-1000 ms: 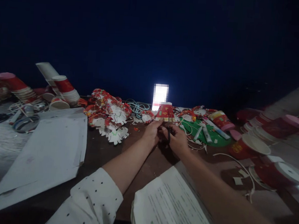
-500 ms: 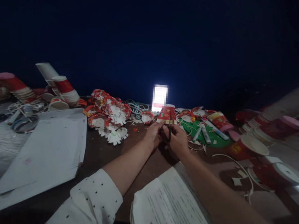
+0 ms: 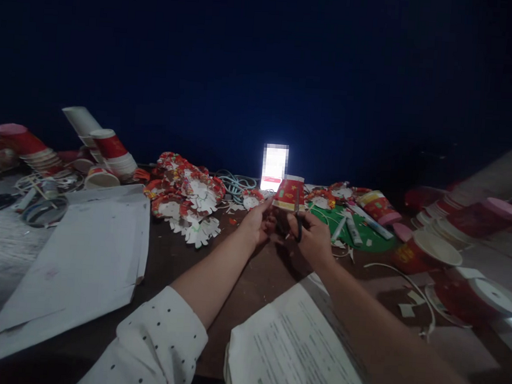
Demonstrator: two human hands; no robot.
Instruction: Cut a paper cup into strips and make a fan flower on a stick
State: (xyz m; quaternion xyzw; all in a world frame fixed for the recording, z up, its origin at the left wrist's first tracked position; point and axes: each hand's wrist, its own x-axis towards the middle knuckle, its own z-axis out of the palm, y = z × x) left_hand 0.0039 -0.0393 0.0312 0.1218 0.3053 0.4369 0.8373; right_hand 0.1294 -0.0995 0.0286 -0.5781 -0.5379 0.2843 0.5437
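In the middle of the head view, my left hand (image 3: 260,223) holds a red patterned paper cup (image 3: 287,193) upside down by its lower left side. Some of its fingers are hidden beneath the cup. My right hand (image 3: 314,236) is closed round the dark handles of a pair of scissors (image 3: 299,225). The blades point up in front of the cup's right side; whether they touch the paper I cannot tell. Behind the cup a bright phone screen (image 3: 274,169) stands upright.
Cut red-and-white paper flowers (image 3: 203,197) are heaped left of my hands. Glue tubes (image 3: 353,229) lie on a green disc (image 3: 377,242) at right. Stacked cups (image 3: 112,152) stand at far left, more at right. White board (image 3: 89,250) and a printed booklet (image 3: 293,341) lie nearer me.
My right hand has moved a little to the right and away from my left with the scissors. The cup has shifted slightly right and up, and my left fingers have spread more beneath it.
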